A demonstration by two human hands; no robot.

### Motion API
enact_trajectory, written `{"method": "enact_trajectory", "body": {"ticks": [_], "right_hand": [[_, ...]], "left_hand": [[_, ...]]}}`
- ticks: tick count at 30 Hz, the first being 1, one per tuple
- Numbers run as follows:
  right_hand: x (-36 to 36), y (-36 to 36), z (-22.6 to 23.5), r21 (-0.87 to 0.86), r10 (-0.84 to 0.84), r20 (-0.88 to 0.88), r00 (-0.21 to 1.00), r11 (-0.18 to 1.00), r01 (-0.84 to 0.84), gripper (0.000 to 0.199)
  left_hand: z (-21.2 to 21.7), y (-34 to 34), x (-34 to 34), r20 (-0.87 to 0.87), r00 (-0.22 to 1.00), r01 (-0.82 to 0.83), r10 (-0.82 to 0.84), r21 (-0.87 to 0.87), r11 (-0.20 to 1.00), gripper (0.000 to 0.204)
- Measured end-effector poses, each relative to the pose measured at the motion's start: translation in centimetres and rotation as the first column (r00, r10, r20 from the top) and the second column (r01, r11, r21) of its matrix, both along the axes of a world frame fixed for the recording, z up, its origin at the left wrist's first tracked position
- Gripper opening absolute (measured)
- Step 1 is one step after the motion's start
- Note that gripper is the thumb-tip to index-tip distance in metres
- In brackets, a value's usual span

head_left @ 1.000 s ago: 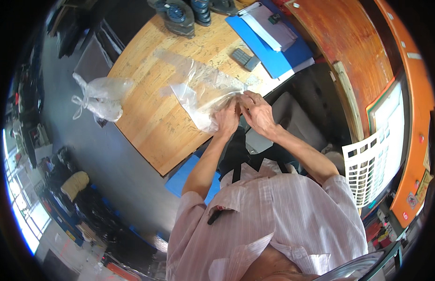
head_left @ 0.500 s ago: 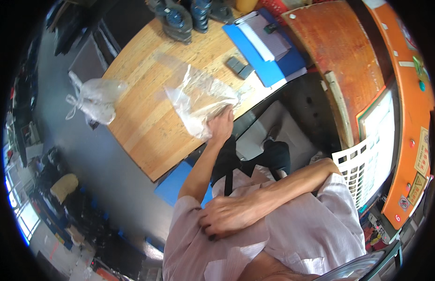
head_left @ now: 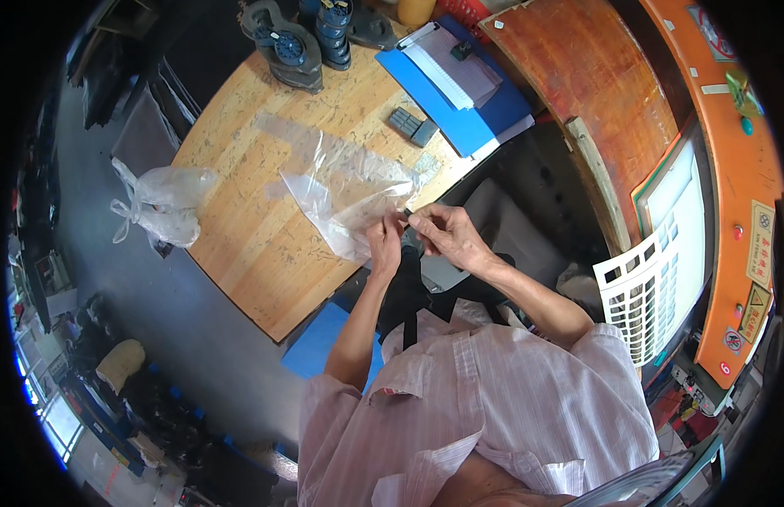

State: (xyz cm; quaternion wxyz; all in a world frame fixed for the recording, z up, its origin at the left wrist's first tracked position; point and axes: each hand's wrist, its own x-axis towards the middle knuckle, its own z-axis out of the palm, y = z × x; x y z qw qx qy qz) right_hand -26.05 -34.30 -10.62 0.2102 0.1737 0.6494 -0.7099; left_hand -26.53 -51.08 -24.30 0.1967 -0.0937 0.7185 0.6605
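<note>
A clear plastic bag [head_left: 345, 182] lies spread over the near edge of the wooden table. My left hand [head_left: 385, 243] is closed at the bag's near corner and pinches the film there. Close beside it, my right hand [head_left: 451, 235] has thumb and fingers pinched together around a small dark thing [head_left: 407, 215], too small to name. The fingertips of both hands almost meet at this spot. Farther up the table sits a small dark grey block [head_left: 413, 127], apart from the bag.
A knotted white plastic bag [head_left: 168, 203] rests at the table's left edge. Blue clipboards with papers [head_left: 451, 76] lie at the far right. Dark parts with blue rings [head_left: 291, 51] stand at the back. A brown wooden board [head_left: 595, 76] and a white grid sheet [head_left: 641, 291] are to my right.
My right hand has come from my shirt front up to the table edge, beside my left hand, pinching a small dark thing. My left hand has drawn slightly nearer to me.
</note>
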Motion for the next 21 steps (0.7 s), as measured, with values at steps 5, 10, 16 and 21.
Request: {"method": "enact_trajectory", "body": {"ticks": [5,10,16,21], "right_hand": [[1.7,1.4,-3.0,0.358,0.256,0.010,0.967,0.902,-0.243,0.035],[2.1,3.3,-2.4,0.434,0.475,-0.182,0.861,0.824,-0.363,0.036],[3.6,6.4,-2.0,-0.084,0.173,0.202,0.964,0.984,-0.159,0.031],[4.5,7.0,-2.2,-0.158,0.028,0.299,0.954,0.987,0.020,0.029]], "left_hand": [[3.9,0.3,0.4,-0.113,0.975,0.198,-0.189,0.076,0.977,0.043],[5.7,-1.0,-0.2,0.091,0.927,0.355,-0.364,0.103,0.929,0.046],[7.8,-3.2,0.6,0.052,0.874,0.483,-0.483,0.013,0.875,0.045],[10.7,-2.5,1.7,-0.153,0.673,0.652,-0.723,-0.337,0.679,0.034]]}}
